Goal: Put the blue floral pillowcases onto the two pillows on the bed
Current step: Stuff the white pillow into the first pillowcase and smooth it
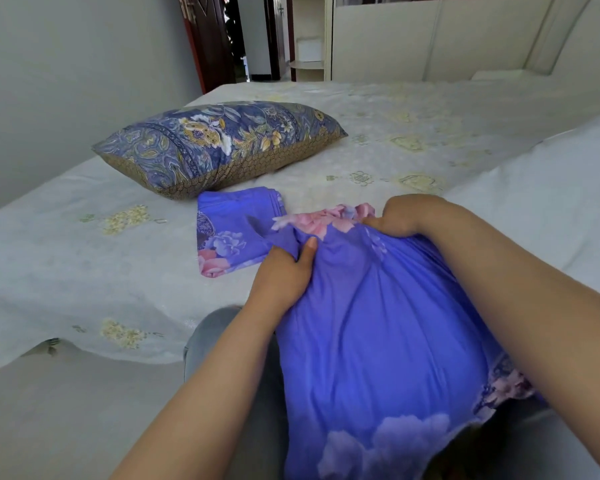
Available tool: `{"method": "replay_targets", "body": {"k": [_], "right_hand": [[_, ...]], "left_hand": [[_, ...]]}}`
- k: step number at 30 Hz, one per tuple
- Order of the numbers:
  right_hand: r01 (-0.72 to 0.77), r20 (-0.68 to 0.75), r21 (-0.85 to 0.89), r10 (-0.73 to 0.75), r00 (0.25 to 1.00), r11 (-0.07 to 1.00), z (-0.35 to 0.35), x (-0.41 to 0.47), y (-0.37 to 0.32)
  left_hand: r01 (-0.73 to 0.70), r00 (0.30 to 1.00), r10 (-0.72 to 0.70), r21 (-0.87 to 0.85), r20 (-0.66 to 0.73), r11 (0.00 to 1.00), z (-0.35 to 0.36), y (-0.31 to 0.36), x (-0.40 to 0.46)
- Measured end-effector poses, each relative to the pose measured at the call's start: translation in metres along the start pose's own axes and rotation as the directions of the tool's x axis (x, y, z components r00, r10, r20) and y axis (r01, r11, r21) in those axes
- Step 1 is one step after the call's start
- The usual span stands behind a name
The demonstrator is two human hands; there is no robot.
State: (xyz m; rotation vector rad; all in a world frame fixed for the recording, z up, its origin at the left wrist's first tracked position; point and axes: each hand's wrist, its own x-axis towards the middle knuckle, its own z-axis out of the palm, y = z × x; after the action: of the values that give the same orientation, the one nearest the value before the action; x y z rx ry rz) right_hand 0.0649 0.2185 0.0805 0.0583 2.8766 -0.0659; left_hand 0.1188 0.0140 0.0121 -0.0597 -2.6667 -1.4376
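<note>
You are gripping the soft, light, bunched blue floral cotton pillowcase (371, 327) at its far edge with your left hand (284, 271) and right hand (406, 216), both closed on cloth.

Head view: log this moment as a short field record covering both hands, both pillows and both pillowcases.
left hand: grips the gathered edge of the blue pillowcase
right hand: grips the same edge, farther side
blue pillowcase: stretched over a pillow; the pillow itself is hidden inside
folded pillowcase: lies flat on the bed, untouched, between the patterned pillow and the hands
patterned pillow: on the bed, not yet in a blue case
bed sheet: white with pale yellow motifs
progress: first pillow being cased, second not yet begun
</note>
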Motion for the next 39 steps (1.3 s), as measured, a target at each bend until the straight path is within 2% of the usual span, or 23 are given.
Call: {"method": "replay_targets", "body": {"k": [1,3,6,8,10,11,13,16,17,19,22,23,25,30,33,35,36,37,39], "right_hand": [[0.021,0.051,-0.058,-0.018,0.999,0.998,-0.004,0.0,-0.001],[0.067,0.141,-0.152,-0.045,0.989,0.986,-0.013,0.004,-0.003],[0.102,0.151,-0.121,-0.083,0.985,0.987,-0.023,0.009,-0.01],[0.127,0.064,0.032,-0.129,0.99,0.991,-0.026,0.013,-0.014],[0.118,-0.106,0.188,-0.099,0.989,0.975,-0.027,0.014,-0.01],[0.1,-0.179,0.267,-0.052,0.982,0.959,-0.025,0.016,-0.006],[0.08,-0.313,0.435,0.067,0.947,0.897,-0.028,0.018,0.005],[0.114,-0.424,0.668,0.25,0.87,0.735,-0.052,0.02,0.034],[0.115,-0.456,0.676,0.291,0.841,0.728,-0.063,0.018,0.047],[0.029,-0.526,0.595,0.362,0.77,0.803,-0.081,0.007,0.081],[-0.201,-0.618,0.343,0.381,0.687,0.918,-0.09,-0.016,0.127],[-0.235,-0.628,0.299,0.376,0.681,0.925,-0.091,-0.019,0.136],[-0.248,-0.604,0.319,0.397,0.691,0.915,-0.091,-0.02,0.142],[-0.121,-0.536,0.559,0.469,0.702,0.82,-0.089,-0.015,0.152],[-0.045,-0.476,0.689,0.499,0.724,0.724,-0.085,-0.01,0.159],[-0.057,-0.463,0.708,0.523,0.715,0.704,-0.081,-0.004,0.159],[-0.07,-0.462,0.702,0.527,0.713,0.709,-0.079,-0.002,0.156],[-0.085,-0.459,0.689,0.525,0.717,0.719,-0.077,-0.001,0.153],[-0.134,-0.43,0.651,0.509,0.745,0.747,-0.078,-0.005,0.145]], "left_hand": [[0.033,0.999,-0.033,0.027,0.004,0.999,-0.002,0.001,0.001],[0.132,0.991,-0.13,-0.066,0.045,0.989,-0.003,0.002,0.005],[0.189,0.982,-0.182,-0.226,0.054,0.955,0.0,0.005,0.012],[0.21,0.978,-0.205,-0.319,0.047,0.924,0.004,0.011,0.013],[0.229,0.97,-0.24,-0.455,0.034,0.86,0.006,0.021,0.014],[0.226,0.966,-0.258,-0.489,0.002,0.842,0.005,0.026,0.015],[0.19,0.961,-0.258,-0.443,-0.096,0.876,-0.001,0.039,0.023],[0.035,0.964,-0.153,-0.466,-0.217,0.884,-0.011,0.057,0.037],[0.002,0.964,-0.129,-0.478,-0.234,0.878,-0.016,0.062,0.041],[-0.046,0.968,-0.085,-0.5,-0.235,0.865,-0.029,0.063,0.051],[-0.029,0.963,-0.107,-0.492,-0.246,0.87,-0.05,0.063,0.064],[-0.023,0.965,-0.105,-0.475,-0.24,0.88,-0.053,0.065,0.068],[-0.015,0.972,-0.095,-0.46,-0.215,0.888,-0.053,0.068,0.075],[0.009,0.982,-0.082,-0.393,-0.169,0.919,-0.058,0.045,0.104],[0.105,0.994,-0.105,-0.314,0.017,0.944,-0.044,0.022,0.107],[0.197,0.973,-0.142,-0.324,0.184,0.925,-0.027,0.011,0.103],[0.228,0.961,-0.158,-0.333,0.225,0.915,-0.02,0.006,0.101],[0.241,0.96,-0.167,-0.362,0.223,0.901,-0.013,0.004,0.098],[0.225,0.974,-0.195,-0.389,0.116,0.893,-0.006,0.003,0.099]]}}
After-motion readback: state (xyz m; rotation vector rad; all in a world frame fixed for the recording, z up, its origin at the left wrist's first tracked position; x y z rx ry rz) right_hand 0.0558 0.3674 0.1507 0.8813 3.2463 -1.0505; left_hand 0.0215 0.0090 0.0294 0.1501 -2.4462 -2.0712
